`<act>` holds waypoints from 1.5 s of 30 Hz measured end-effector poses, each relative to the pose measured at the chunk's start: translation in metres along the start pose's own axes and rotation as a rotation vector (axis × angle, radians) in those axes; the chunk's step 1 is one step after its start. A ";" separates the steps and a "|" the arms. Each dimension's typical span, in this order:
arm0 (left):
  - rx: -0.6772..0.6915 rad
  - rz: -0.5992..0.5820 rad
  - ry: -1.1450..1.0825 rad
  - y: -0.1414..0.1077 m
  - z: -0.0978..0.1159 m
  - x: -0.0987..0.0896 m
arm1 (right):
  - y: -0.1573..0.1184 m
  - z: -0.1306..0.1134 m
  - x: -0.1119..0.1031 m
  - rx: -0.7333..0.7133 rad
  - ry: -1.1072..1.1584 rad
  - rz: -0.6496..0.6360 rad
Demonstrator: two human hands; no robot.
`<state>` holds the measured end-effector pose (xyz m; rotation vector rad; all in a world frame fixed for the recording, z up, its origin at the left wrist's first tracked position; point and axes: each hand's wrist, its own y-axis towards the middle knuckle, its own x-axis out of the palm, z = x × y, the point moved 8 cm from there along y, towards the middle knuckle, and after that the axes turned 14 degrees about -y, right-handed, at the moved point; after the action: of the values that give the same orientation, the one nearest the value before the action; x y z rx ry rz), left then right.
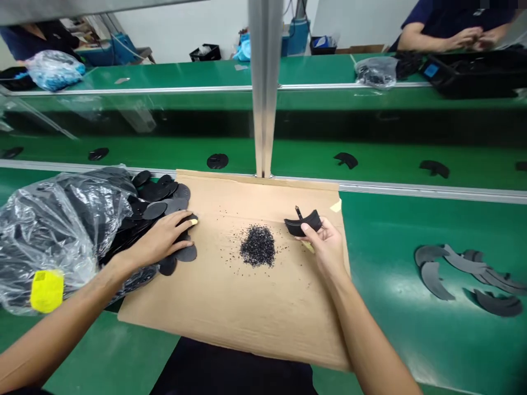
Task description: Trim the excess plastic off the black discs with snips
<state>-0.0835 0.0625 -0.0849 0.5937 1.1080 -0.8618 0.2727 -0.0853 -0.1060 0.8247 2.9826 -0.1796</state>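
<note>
Right hand (pixel 325 236) gripped a curved black piece (pixel 303 224) as left hand (pixel 167 238) lay on black discs

At the far left, a clear plastic bag (pixel 53 219) sprawled over the green table (pixel 382 230), with a yellow label (pixel 47 291) near its lower edge. Behind it, beyond a metal rail (pixel 391 190), three flat black discs (pixel 217 161) were spaced along a green strip (pixel 173 148). A heap of black discs (pixel 154 210) spilled from the bag's right side onto a sheet of cardboard (pixel 230 307). The left hand reached over the near edge of this heap, fingers spread and touching the discs, a yellow covering (pixel 194 221) on one fingertip; whether it grasped a disc could not be told.

Mid-cardboard lay a small mound of dark granules (pixel 258 246), stray bits scattered around it. Behind the cardboard rose a metal post (pixel 263 88).

To the right of the mound, the right hand pinched the curved black piece between thumb and fingers, over the cardboard's right part; a thin stem stood up from the piece. Near the cardboard's far right corner was a pale yellow patch (pixel 336 206). Farther right, black curved parts (pixel 434 168) sat on the green strip, and a loose group of grey-black arcs (pixel 465 260) overlapped on the table. At upper right, a co-worker's hands (pixel 473 39) met above a black bin (pixel 473 74).
</note>
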 end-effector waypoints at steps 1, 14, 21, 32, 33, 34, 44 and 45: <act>-0.027 0.039 -0.015 -0.002 -0.001 0.005 | -0.001 -0.002 0.002 -0.008 -0.010 -0.004; -0.160 0.362 -0.683 0.080 0.003 -0.048 | 0.019 -0.061 0.072 -0.154 -0.137 -0.145; -0.057 0.509 -1.805 0.137 0.066 -0.041 | 0.032 -0.096 0.098 -0.217 -0.099 -0.149; 0.284 0.686 -0.711 0.119 0.133 -0.055 | 0.024 -0.084 0.100 -0.089 -0.033 -0.355; 0.248 0.665 -0.726 0.120 0.130 -0.051 | 0.023 -0.082 0.102 -0.082 -0.026 -0.370; 0.210 0.648 -0.758 0.122 0.126 -0.047 | 0.024 -0.080 0.104 -0.077 -0.021 -0.380; 0.115 0.590 -0.986 0.128 0.101 -0.049 | 0.029 -0.077 0.103 -0.085 -0.048 -0.363; 0.095 0.566 -1.006 0.128 0.098 -0.049 | 0.029 -0.077 0.103 -0.090 -0.056 -0.359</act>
<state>0.0646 0.0713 -0.0051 0.4215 -0.0273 -0.5802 0.1987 0.0012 -0.0400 0.2652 3.0316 -0.0767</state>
